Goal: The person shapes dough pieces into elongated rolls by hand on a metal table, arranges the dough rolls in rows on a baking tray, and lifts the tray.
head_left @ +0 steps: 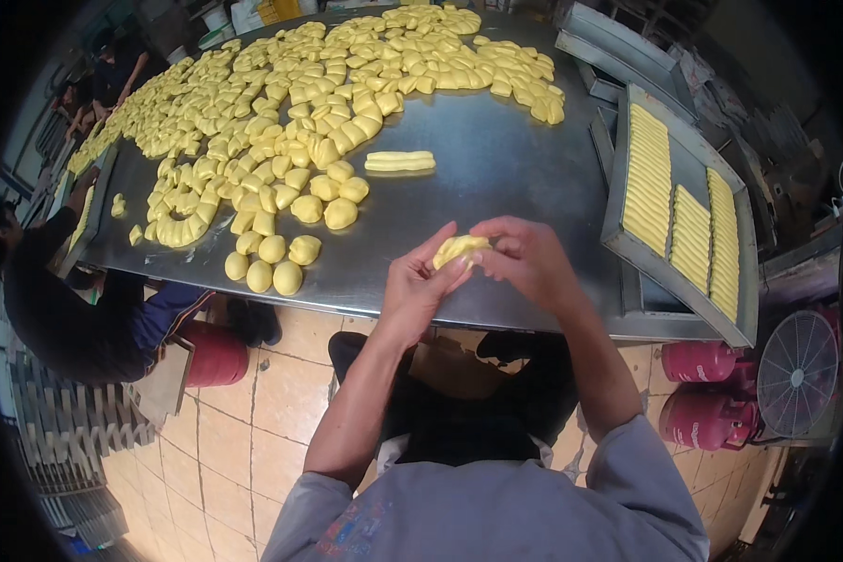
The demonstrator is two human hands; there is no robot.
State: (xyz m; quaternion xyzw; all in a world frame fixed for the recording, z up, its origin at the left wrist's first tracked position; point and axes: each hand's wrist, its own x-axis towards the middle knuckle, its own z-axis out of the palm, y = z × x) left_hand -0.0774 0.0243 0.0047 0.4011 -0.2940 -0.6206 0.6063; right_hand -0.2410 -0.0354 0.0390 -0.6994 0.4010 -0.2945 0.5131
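Observation:
Between my two hands, just above the table's near edge, is a small piece of yellow dough (454, 251). My left hand (420, 281) grips it from below with the thumb across its front. The fingers of my right hand (523, 255) pinch its right end. Farther off on the metal table (496, 178) lie two short dough sticks (400, 161) side by side. To the left sit several round dough balls (272, 262), and beyond them a large spread of cut dough pieces (347, 80) covers the far side.
On the right, a metal tray (688, 178) holds rows of dough sticks (648, 178), tilted over other trays. Another empty-looking tray (618, 47) stands behind. A co-worker (75, 290) sits at the left. Pink gas cylinders (702, 417) and a fan (798, 375) stand at the lower right.

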